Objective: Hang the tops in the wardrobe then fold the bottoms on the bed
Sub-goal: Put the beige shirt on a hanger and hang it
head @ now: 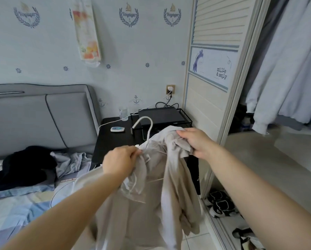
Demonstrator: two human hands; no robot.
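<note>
1. My left hand (121,160) is curled tight around the collar of a beige top (151,195), fingers pinching the cloth right at the base of a white hanger (147,130).
2. My right hand (196,141) grips a bunched shoulder of the same top, fingers folded over the fabric, just right of the hanger's hook.
3. I take the black nightstand (111,139) as my landmark: the top hangs in front of it, held up between my two hands, and its loose body drops below the nightstand's edge toward the floor.
4. The hanger's hook rises above the collar, in front of the nightstand's top, curling to the left.
5. On the nightstand sit a black box (162,115) on a wire rack, a clear cup (123,113) and a small white-and-blue device (117,129); a white cable (104,124) trails from the nightstand toward the bed.
6. Left of the nightstand is the bed (15,204) with a grey headboard, and on it lie a dark garment (23,166) and a crumpled grey-blue garment (70,159) just beside it.
7. Right of the nightstand stands the wardrobe (212,87), its slatted door next to the opening where pale grey clothes (284,78) hang.
8. Below the wardrobe opening, on the floor, lie black-and-white shoes (219,202).
</note>
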